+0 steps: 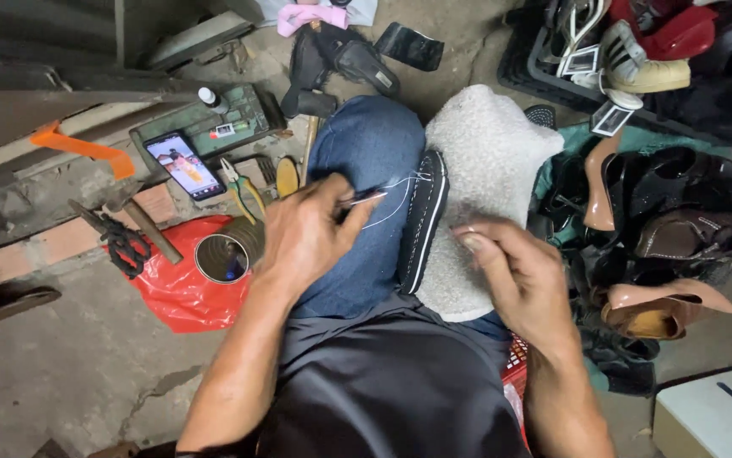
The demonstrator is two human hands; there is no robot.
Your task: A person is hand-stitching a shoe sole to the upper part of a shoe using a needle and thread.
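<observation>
Stitching a dark shoe held on the lap

A grey towel [489,161] covers the right knee, the black shoe [423,222] standing on edge beside it between the thighs. The right hand [523,276] presses the towel, fingers loosely curled. The left hand [302,233] has its fingers pinched on a needle tool [367,198] trailing white thread [395,203].

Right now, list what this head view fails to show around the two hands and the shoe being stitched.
- Tool tip: pinched in the left hand; its fingers cover the point.
- Shoe: seen edge-on against the grey cloth, so its upper is hidden.
- Right hand: blurred, and whether it grips the thread is unclear.
- Phone: screen too small to make out.
- White box: cut off by the frame edge.
</observation>
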